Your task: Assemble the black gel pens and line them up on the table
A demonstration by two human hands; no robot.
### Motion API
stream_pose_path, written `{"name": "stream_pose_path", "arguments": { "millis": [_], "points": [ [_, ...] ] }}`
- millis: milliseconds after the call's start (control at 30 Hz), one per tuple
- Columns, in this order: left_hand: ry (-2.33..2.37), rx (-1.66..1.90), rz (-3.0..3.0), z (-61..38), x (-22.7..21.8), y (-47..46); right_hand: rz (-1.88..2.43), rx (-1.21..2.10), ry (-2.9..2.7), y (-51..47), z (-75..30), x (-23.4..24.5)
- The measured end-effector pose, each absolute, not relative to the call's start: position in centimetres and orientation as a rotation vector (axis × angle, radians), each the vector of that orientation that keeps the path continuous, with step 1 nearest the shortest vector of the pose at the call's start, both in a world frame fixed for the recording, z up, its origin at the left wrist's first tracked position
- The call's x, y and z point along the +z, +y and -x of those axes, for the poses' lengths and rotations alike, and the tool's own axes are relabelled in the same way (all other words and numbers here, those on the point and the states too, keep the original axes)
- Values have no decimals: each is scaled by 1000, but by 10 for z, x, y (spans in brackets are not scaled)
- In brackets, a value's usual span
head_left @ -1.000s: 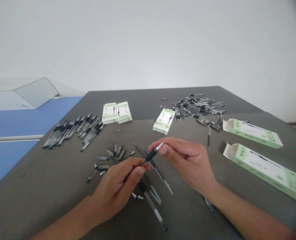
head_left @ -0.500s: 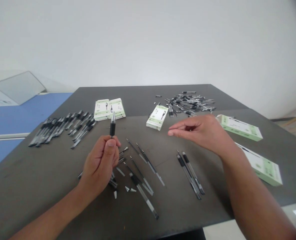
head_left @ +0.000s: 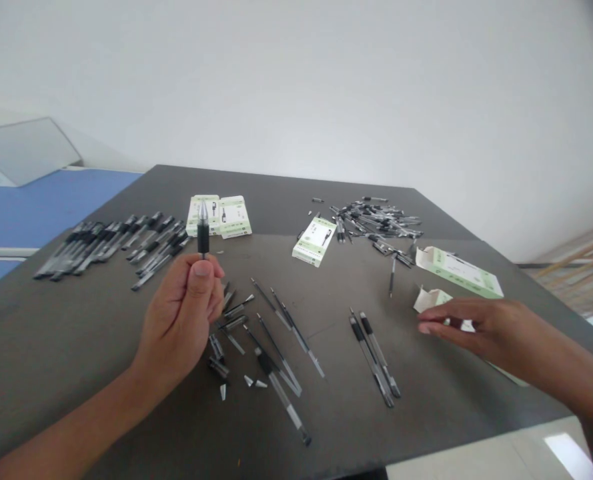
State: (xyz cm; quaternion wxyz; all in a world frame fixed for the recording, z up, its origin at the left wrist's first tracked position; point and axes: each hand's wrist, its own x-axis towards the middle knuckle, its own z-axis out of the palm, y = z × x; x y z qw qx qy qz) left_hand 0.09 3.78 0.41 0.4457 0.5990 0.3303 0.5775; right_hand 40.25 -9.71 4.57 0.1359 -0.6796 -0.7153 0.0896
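My left hand (head_left: pixel 183 310) is closed around a gel pen (head_left: pixel 203 230), which points up with its silver tip on top and black grip below. The fist hides the pen's lower part. On the right, my right hand (head_left: pixel 469 327) hovers palm down over a green-and-white pen box (head_left: pixel 433 299) with an open flap, hiding much of it. Its fingers are stretched out, thumb a little apart, and I see nothing between them. Beside my left hand lie bare refills (head_left: pixel 296 333), small clear tips (head_left: pixel 249 381) and a pen barrel (head_left: pixel 281 393).
Rows of pens (head_left: pixel 106 243) lie at the left. At the back right is a heap of pen parts (head_left: pixel 376 220). Flat green-and-white boxes (head_left: pixel 235 217) and another box (head_left: pixel 315 240) lie mid-table, with an open box (head_left: pixel 461 270) farther right. Several pens (head_left: pixel 376 360) lie front right.
My right hand has moved right and down, from mid-table to over the nearer right-hand box. My left hand still holds the pen upright, now slightly farther left in view. The view has tilted.
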Motion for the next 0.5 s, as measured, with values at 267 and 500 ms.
{"name": "stream_pose_path", "arguments": {
  "millis": [267, 500],
  "points": [
    [825, 1524, -1489, 1, 9, 48, 1859, 141, -2228, -107, -405, 39],
    [851, 1661, -1501, 10, 20, 63, 1423, 140, -2487, -76, -305, 41]
  ]
}}
